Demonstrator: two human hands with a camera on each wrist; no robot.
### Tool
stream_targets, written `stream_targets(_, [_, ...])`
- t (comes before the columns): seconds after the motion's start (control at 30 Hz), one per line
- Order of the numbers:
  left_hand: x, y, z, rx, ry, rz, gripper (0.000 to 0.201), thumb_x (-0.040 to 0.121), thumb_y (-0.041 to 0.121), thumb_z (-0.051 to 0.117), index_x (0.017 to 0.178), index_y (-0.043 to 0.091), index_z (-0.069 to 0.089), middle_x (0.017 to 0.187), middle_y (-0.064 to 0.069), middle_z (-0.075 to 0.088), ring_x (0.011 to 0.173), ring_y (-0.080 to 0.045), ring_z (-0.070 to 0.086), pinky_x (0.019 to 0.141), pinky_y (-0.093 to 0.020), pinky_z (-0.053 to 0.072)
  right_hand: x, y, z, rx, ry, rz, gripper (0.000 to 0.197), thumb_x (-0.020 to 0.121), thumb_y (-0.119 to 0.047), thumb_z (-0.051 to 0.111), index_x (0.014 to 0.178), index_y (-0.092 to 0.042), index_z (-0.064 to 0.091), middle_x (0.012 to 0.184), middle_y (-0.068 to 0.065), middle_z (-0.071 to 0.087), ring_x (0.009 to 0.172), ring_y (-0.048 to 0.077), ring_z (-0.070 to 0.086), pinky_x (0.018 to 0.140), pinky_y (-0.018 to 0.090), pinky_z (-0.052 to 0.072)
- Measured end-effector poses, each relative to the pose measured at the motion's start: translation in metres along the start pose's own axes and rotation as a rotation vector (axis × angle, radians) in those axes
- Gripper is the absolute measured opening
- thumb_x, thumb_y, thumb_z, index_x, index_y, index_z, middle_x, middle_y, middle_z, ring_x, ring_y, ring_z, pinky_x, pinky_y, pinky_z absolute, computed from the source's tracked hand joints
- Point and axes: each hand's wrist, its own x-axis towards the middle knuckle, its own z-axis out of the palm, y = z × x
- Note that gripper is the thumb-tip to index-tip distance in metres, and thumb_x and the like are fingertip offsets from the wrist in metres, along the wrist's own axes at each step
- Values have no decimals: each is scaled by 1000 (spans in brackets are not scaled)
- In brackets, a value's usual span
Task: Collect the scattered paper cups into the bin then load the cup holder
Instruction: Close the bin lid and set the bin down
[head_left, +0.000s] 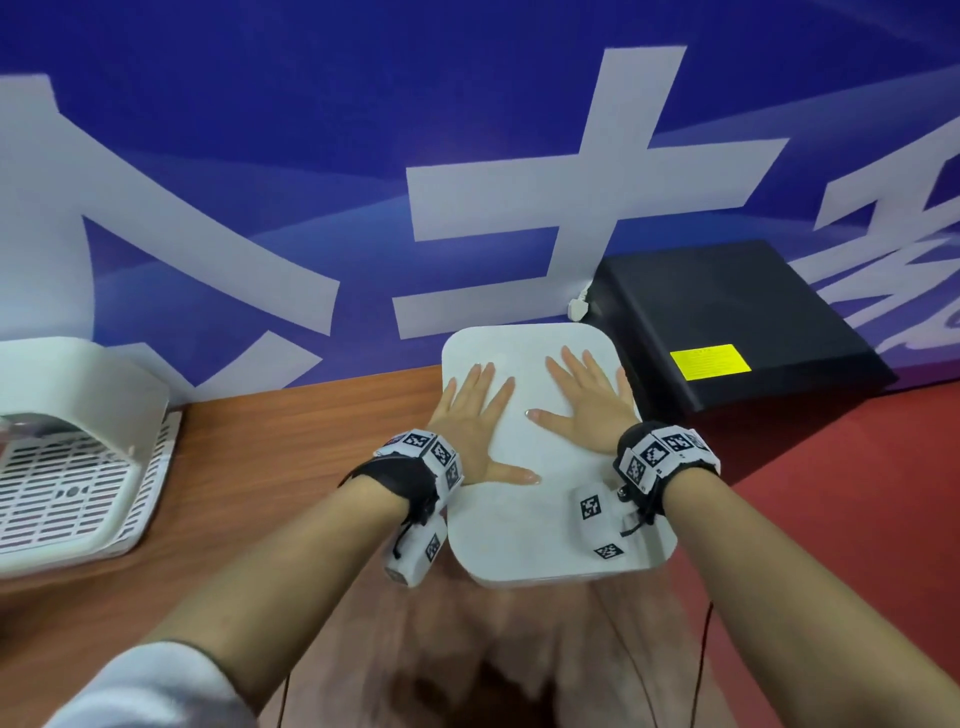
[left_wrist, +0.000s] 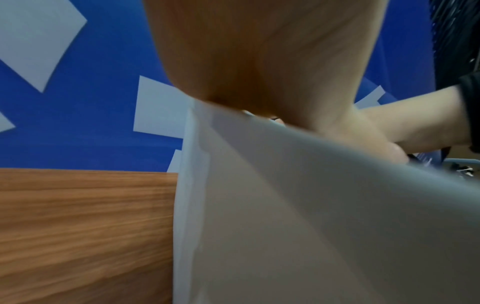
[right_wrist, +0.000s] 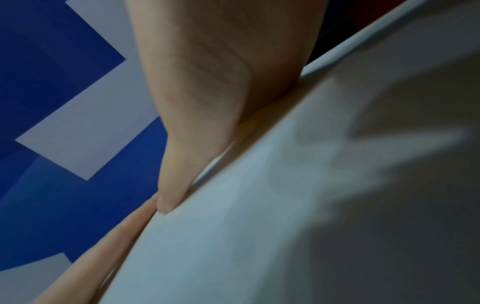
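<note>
A white bin with a closed flat lid (head_left: 524, 525) stands at the right end of the wooden table. My left hand (head_left: 475, 421) lies flat on the lid's left half, fingers spread and straight. Beside it my right hand (head_left: 587, 400) presses flat on the right half, thumb pointing left. The left wrist view shows the left palm (left_wrist: 259, 61) on the bin's top edge (left_wrist: 285, 185). In the right wrist view the right hand (right_wrist: 207, 102) rests on the lid (right_wrist: 285, 205). No paper cups or cup holder are in view.
A white plastic rack with a slotted base (head_left: 67, 467) sits at the table's left. A black box with a yellow label (head_left: 727, 322) lies right of the bin, a white plug (head_left: 579, 307) beside it. A blue banner wall (head_left: 311, 156) backs the wooden table (head_left: 260, 467).
</note>
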Motion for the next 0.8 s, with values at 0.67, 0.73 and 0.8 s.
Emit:
stream_targets(0.67, [53,-20,-21,-54,22,-108,124,61,91,43,152,26,-12,159,-3,-22,146,-20,-24,119,-44,-11,70,7,-34,53,24,-88,89,81,-77,41,153,-39,7,162,-14,-7,149,11,-13,119,49,-10])
stream_targets(0.73, [51,-17,-25,-108,37,-121,114,70,83,46,153,26,-6,160,-3,-18,146,-20,-21,119,-44,-10,65,4,-34,99,31,-94,85,84,-71,47,153,-37,12,162,-11,-4,149,12,-11,119,48,-9])
stream_targets(0.8, [48,-18,-30,-260,102,-143,83,89,59,48,154,23,10,162,-4,-4,149,-20,-12,119,-41,-8,58,-1,-31,177,42,-104,77,87,-61,53,152,-36,21,162,-10,3,150,12,-7,119,46,-9])
